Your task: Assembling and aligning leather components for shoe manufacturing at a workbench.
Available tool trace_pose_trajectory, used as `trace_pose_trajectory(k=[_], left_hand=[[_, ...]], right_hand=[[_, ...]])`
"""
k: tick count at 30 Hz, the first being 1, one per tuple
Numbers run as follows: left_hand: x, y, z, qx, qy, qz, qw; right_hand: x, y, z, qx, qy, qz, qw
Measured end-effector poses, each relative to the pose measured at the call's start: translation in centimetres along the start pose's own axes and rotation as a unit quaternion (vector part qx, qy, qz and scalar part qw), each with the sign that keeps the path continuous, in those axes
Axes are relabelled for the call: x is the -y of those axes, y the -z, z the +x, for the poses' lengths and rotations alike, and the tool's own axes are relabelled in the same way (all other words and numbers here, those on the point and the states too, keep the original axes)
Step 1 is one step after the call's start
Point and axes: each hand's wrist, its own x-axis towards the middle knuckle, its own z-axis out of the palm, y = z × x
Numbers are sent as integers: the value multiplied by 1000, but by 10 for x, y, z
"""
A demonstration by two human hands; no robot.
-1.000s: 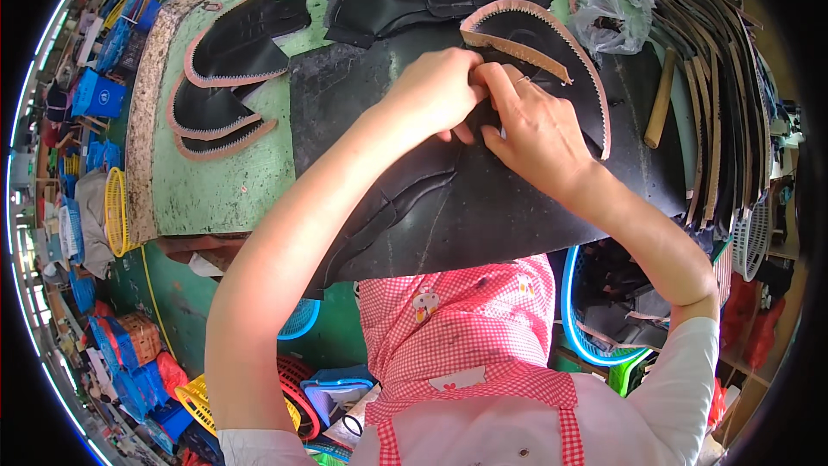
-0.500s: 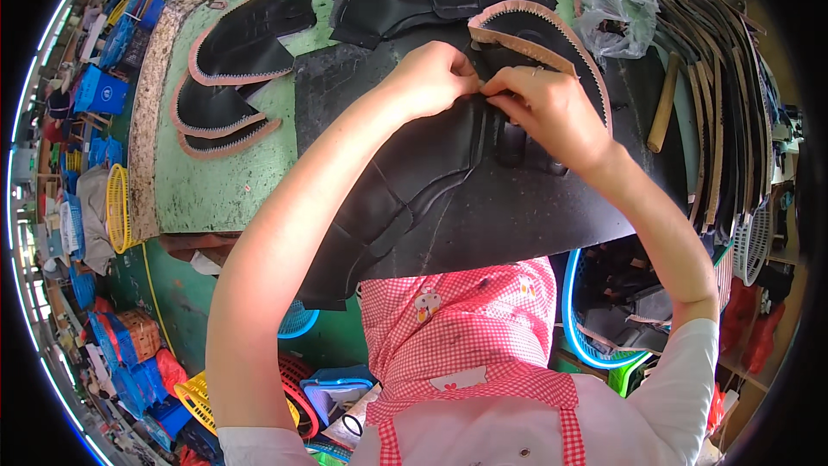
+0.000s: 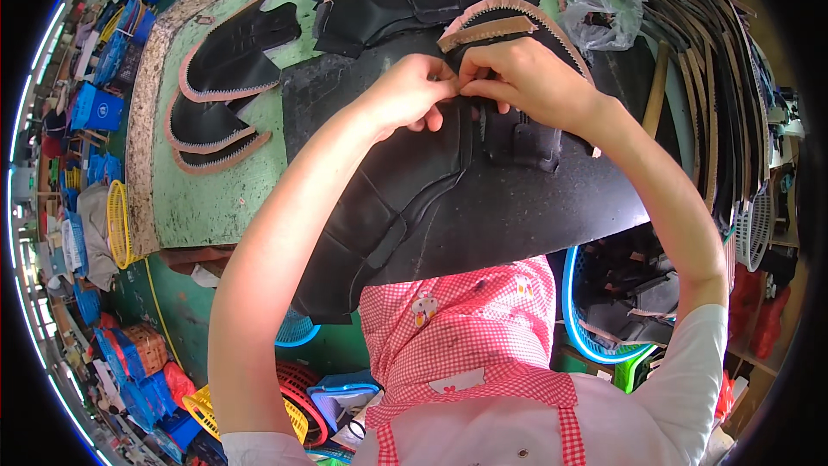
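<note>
Worktable (image 3: 216,198): green top with a speckled edge, beneath the fingers of the left hand (image 3: 405,97) and the right hand (image 3: 528,78).
Black mat (image 3: 535,211): spread on the worktable, directly under the fingers and reaching toward the person.
Stacked pieces (image 3: 750,121): black with tan edges, in a curved pile well to the right of the fingers.
Checked apron (image 3: 466,319): red and white, worn by the person, nearer the body than the fingers.
Black panel (image 3: 414,164): seamed and creased; upper edge at the fingertips, body running down and left over the mat, lower end past the table's near edge.
Upper panels (image 3: 423,0): black, with a toothed pale border, beyond the fingers.
Edged pieces (image 3: 237,56): three, black with pinkish curved borders, well left of the fingers.
Curved piece (image 3: 556,34): black with a toothed border, just beyond the right fingers and partly covered by that hand.
Finger state, right: thumb and forefinger closed together on the panel's upper edge; exact contact partly hidden.
Finger state, left: pinched closed on the same edge, just beside the right fingertips; lower fingers curled.
Plastic bag (image 3: 608,9): clear, crumpled, beyond and right of the fingers.
Wooden handle (image 3: 657,91): right of the fingers, beside the stack.
Tan strip (image 3: 490,31): across the curved piece, just beyond the right fingers.
</note>
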Motion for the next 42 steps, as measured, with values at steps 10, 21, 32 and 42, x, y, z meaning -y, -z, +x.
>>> trace_pose_trajectory(k=[10,21,32,42], left_hand=[[-4,1,-6,108,68,-176,976],[-9,-1,-11,142,62,-197,968],[-13,-4,-12,98,60,-143,983],[2,-16,5,-196,-148,367,897]], right_hand=[[3,14,6,65,28,-33,997],[-6,19,13,82,91,-39,992],[-5,18,11,70,92,-25,993],[-19,-27,-4,-151,126,-114,974]])
